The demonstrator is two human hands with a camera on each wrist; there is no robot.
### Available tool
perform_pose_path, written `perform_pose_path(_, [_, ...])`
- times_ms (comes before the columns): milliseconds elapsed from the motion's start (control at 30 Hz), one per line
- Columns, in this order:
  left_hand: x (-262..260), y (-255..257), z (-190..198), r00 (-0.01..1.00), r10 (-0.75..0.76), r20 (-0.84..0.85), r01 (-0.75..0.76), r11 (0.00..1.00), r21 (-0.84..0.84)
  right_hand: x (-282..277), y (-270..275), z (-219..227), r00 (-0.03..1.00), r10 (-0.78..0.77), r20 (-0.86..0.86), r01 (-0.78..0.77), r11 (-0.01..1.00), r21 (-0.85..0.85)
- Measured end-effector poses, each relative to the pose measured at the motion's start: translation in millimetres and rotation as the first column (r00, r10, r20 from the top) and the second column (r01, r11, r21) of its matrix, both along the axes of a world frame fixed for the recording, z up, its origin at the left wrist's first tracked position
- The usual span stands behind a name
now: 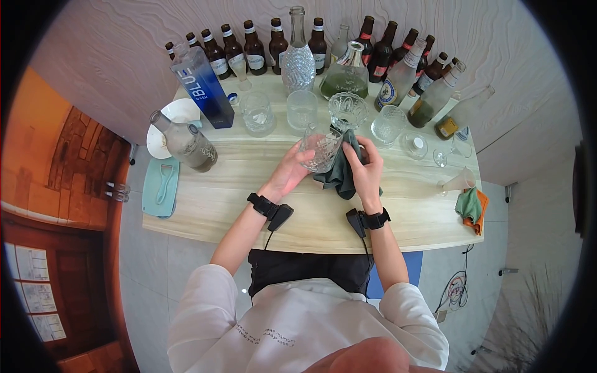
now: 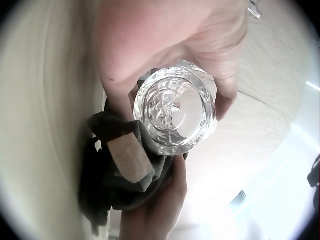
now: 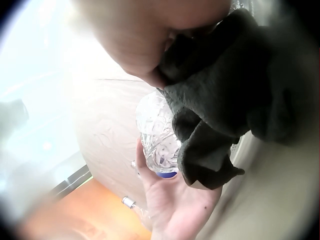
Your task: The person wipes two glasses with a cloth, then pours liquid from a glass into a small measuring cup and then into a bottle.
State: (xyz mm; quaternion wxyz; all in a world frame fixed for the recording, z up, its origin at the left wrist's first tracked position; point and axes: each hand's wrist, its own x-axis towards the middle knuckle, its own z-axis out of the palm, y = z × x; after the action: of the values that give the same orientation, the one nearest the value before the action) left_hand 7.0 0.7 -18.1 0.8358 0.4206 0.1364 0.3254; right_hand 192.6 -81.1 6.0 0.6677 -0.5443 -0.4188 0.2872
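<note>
My left hand grips a clear cut-glass tumbler, thumb and fingers round its side, above the near middle of the table. The glass is tilted, and the left wrist view looks onto one round end of it. A dark grey cloth is pinched in my right hand, against the right side of the glass. In the right wrist view the bunched cloth hides part of the tumbler and some of the left fingers. A pale label shows on the cloth in the left wrist view.
Brown beer bottles line the back. Ahead stand a glittery bottle, a decanter and several glasses. At left are a blue bottle, a grey bottle and a peeler; folded cloths lie right.
</note>
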Motion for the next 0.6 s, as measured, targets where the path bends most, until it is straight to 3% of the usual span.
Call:
perform_pose_path(400, [-4,3,-8,0.989,0.132,0.068,-0.12,0.982,-0.147,-1,-2,0,0.965,0.198,0.172,-0.179,0.977,-0.12])
perform_pose_path(600, [-1,-1,7,0.997,0.053,0.065,-0.04,0.982,-0.184,2,-1,-5,0.964,0.174,0.202,-0.163,0.984,-0.069])
